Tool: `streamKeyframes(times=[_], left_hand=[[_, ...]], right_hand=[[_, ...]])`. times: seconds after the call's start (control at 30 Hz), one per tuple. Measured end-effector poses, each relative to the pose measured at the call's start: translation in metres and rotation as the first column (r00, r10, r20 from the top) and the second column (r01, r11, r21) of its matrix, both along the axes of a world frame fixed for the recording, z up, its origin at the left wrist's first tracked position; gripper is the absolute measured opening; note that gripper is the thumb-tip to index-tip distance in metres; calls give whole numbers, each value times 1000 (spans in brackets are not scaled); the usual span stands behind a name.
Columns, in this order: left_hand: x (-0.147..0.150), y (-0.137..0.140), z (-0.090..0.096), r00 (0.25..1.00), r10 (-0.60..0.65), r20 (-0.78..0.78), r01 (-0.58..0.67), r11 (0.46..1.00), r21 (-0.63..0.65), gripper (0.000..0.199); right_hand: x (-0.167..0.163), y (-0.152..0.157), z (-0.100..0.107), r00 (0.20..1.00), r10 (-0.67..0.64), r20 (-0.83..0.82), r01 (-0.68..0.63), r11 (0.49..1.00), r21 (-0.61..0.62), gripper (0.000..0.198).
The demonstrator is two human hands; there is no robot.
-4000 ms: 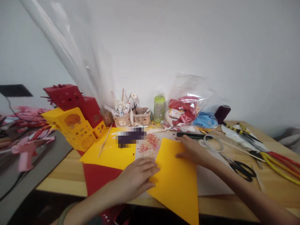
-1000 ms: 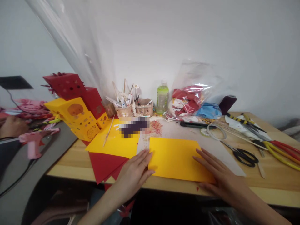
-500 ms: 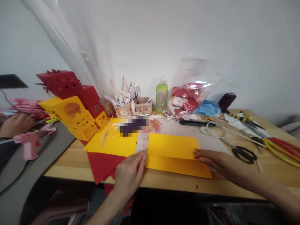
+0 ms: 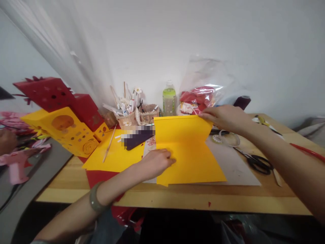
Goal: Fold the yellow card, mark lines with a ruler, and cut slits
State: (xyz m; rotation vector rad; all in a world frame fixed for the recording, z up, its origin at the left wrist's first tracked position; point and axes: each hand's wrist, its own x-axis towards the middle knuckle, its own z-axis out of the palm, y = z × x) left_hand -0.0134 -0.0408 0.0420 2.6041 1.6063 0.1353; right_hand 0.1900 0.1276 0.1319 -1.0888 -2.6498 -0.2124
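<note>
A creased sheet of yellow cardstock [image 4: 191,166] lies partly flat before me, with its far half lifted up and a narrow folded strip along its top. My right hand [image 4: 215,117] pinches the raised top edge near the right corner. On the sheet's left side, just below the crease, my left hand [image 4: 158,162] bears down with curled fingers, holding it in place. Part of a pale work sheet [image 4: 236,166] shows from under the cardstock. Black-handled scissors [image 4: 260,164] and a roll of clear tape [image 4: 230,138] lie to the right.
A red and yellow paper figure [image 4: 63,115] stands at left, near a pink glue gun [image 4: 17,164] and another person's hand [image 4: 7,140]. Behind are a pen basket [image 4: 128,120], a bottle [image 4: 169,100] and a plastic bag [image 4: 203,78]. A dark case [image 4: 139,137] lies closer in.
My right hand has risen, lifting the cardstock's far half upright and opening the fold. My left hand has shifted from the left edge onto the sheet. The view has swung slightly right.
</note>
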Motion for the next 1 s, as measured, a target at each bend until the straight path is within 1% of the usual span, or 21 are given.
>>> streamKeyframes(times=[0.07, 0.1, 0.13, 0.17, 0.2, 0.27, 0.3, 0.37, 0.4, 0.43, 0.47, 0.5, 0.53, 0.6, 0.63, 0.7, 0.77, 0.87, 0.93, 1.0], left_hand=[[1, 11, -4, 999, -37, 24, 38, 999, -9, 23], [0, 16, -6, 998, -56, 39, 57, 998, -12, 22], [-1, 19, -8, 996, -71, 54, 72, 997, -17, 21], [-4, 22, -10, 994, -81, 68, 83, 996, -25, 22], [-6, 25, -11, 993, -85, 79, 88, 995, -36, 25], [-12, 28, -13, 992, -79, 93, 86, 994, -70, 35], [-14, 30, -13, 993, -73, 97, 81, 993, -86, 42], [-18, 32, -13, 992, -64, 105, 76, 991, -113, 56], [-19, 33, -12, 992, -63, 110, 77, 989, -125, 63], [-19, 34, -11, 991, -62, 115, 77, 988, -137, 69], [-19, 36, -10, 991, -59, 118, 76, 986, -149, 74], [-19, 37, -10, 992, -56, 115, 74, 985, -158, 78], [-19, 38, -9, 993, -56, 104, 72, 985, -156, 79], [-19, 39, -11, 996, -66, 52, 72, 991, -112, 79], [-20, 40, -13, 997, -72, 19, 73, 994, -76, 78], [-21, 40, -19, 996, -75, -39, 74, 997, -17, 77], [-23, 38, -25, 996, -70, -62, 69, 998, -14, 77], [-23, 35, -30, 995, -80, -52, 76, 995, -67, 77], [-22, 31, -30, 994, -99, -41, 96, 992, -85, 77], [-19, 25, -28, 990, -137, -26, 134, 986, -94, 78]], right_hand=[[-13, -4, -10, 998, -22, -64, 31, 989, 143, 36], [-18, -8, -19, 996, 6, -93, 15, 975, 221, 38], [-22, -14, -28, 992, 58, -109, -24, 956, 291, 41], [-23, -21, -39, 984, 139, -114, -87, 925, 370, 42], [-23, -29, -51, 965, 245, -98, -178, 879, 443, 41], [-17, -41, -74, 923, 378, -69, -295, 812, 504, 42], [-12, -45, -83, 901, 430, -62, -335, 779, 531, 47], [2, -50, -96, 881, 465, -87, -336, 746, 576, 62], [10, -51, -99, 878, 466, -111, -323, 747, 581, 69], [16, -52, -101, 872, 471, -135, -321, 757, 569, 75], [22, -52, -102, 864, 482, -146, -338, 770, 542, 76], [26, -52, -104, 858, 495, -140, -373, 787, 492, 74], [30, -53, -106, 854, 508, -115, -423, 805, 416, 69], [35, -55, -112, 850, 527, -19, -513, 835, 201, 60], [37, -56, -116, 849, 528, 33, -529, 845, 81, 62], [40, -57, -124, 844, 525, 109, -511, 849, -138, 69], [42, -58, -127, 847, 513, 138, -467, 843, -265, 72], [42, -58, -122, 869, 475, 135, -410, 846, -340, 71], [43, -62, -117, 882, 455, 121, -393, 852, -345, 71], [45, -67, -116, 884, 456, 103, -405, 857, -320, 74]])
